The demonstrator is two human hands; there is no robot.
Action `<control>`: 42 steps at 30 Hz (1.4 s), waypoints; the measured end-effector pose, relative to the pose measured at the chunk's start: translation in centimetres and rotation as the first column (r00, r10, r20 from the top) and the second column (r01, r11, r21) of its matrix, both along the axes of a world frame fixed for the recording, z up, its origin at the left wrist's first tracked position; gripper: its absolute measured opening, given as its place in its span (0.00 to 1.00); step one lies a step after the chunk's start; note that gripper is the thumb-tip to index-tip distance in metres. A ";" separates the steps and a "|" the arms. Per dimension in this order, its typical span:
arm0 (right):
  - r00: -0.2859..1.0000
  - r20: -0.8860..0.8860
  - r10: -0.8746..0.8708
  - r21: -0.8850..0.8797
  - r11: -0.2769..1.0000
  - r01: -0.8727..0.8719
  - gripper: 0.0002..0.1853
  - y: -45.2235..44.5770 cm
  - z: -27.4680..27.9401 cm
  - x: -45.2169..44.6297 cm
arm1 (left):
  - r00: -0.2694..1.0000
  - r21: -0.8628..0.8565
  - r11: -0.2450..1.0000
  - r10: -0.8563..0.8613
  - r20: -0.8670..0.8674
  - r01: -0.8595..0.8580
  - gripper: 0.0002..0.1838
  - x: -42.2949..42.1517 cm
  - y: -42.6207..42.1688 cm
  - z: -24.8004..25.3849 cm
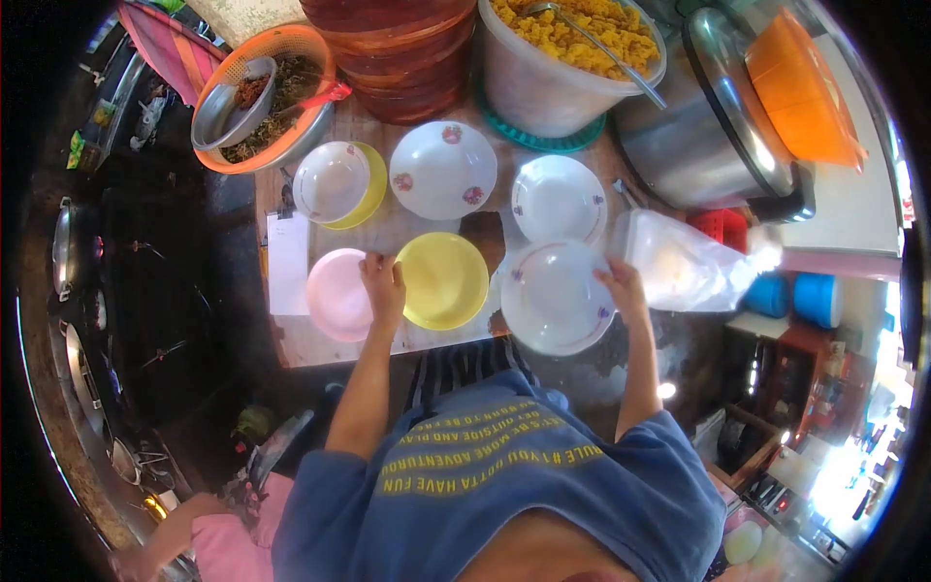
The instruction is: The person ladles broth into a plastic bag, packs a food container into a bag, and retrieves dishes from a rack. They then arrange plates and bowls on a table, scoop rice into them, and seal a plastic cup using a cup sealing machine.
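Observation:
My left hand (384,281) is closed at the edge between a pink plate (337,297) and a yellow plate (444,281). My right hand (622,287) pinches the right rim of a white patterned plate (555,299) near the table's front edge. Behind these stand a white plate (559,201), a larger white plate with red motifs (443,172), and a white bowl (332,181) overlapping another yellow plate (369,206). All the plates look bare of food.
A tub of yellow rice (572,87) with a spoon stands at the back, beside a steel pot (690,126). An orange colander (315,63) is back left, a clipboard (288,262) left, a plastic bag (679,267) right. Another person (228,533) is at lower left.

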State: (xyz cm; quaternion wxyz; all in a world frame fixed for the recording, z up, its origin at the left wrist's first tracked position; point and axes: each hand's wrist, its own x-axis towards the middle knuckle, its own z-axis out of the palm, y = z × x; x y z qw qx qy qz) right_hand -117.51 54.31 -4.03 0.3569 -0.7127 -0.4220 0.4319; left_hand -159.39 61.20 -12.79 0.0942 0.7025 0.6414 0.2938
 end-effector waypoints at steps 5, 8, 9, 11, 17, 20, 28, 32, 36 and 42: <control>0.956 -0.293 -0.005 -0.124 0.992 -0.033 0.17 -2.3 -4.8 -1.2 | 0.999 0.031 0.999 0.015 0.040 -0.016 0.03 -0.1 0.7 0.3; 0.930 -0.366 -0.028 -0.165 0.986 -0.035 0.17 -2.2 -6.4 -1.6 | 0.999 0.045 0.998 0.031 0.041 -0.032 0.02 -0.4 1.0 0.3; 0.930 -0.367 -0.027 -0.163 0.986 -0.035 0.17 -1.9 -6.8 -1.6 | 0.999 0.047 0.998 0.040 0.030 -0.042 0.02 -0.5 1.1 0.2; 0.933 -0.361 -0.004 -0.120 0.992 -0.042 0.17 -1.6 -7.4 -2.1 | 0.999 0.050 0.998 0.036 0.030 -0.038 0.02 -1.0 1.2 0.0; 0.979 -0.197 0.044 -0.068 0.996 -0.058 0.17 -0.1 -7.4 -3.2 | 0.999 0.026 0.999 0.036 0.035 -0.037 0.04 -1.1 1.2 0.2; 0.867 -0.388 -0.313 -0.131 0.950 0.284 0.16 1.7 -6.9 -2.6 | 0.995 0.028 0.998 0.059 0.086 -0.062 0.08 -0.9 0.9 0.5; 0.820 -0.444 -0.362 -0.017 0.918 0.396 0.13 4.6 -12.7 1.2 | 0.972 0.056 0.971 0.229 0.049 -0.232 0.24 -1.6 -5.9 1.8; 0.853 -0.362 -0.377 -0.002 0.915 0.404 0.16 4.8 -15.3 4.2 | 0.937 0.008 0.940 0.339 0.080 -0.341 0.24 -2.0 -12.2 3.3; 0.490 0.655 0.574 -0.439 0.818 -0.371 0.22 6.4 -10.1 5.9 | 0.871 -0.022 0.872 0.489 0.051 -0.489 0.21 -2.6 -20.2 3.5; 0.726 0.511 0.460 0.031 0.834 -0.551 0.20 9.0 -1.6 -8.3 | 0.819 -0.576 0.616 0.545 -0.181 -0.537 0.22 -3.6 -32.4 -1.0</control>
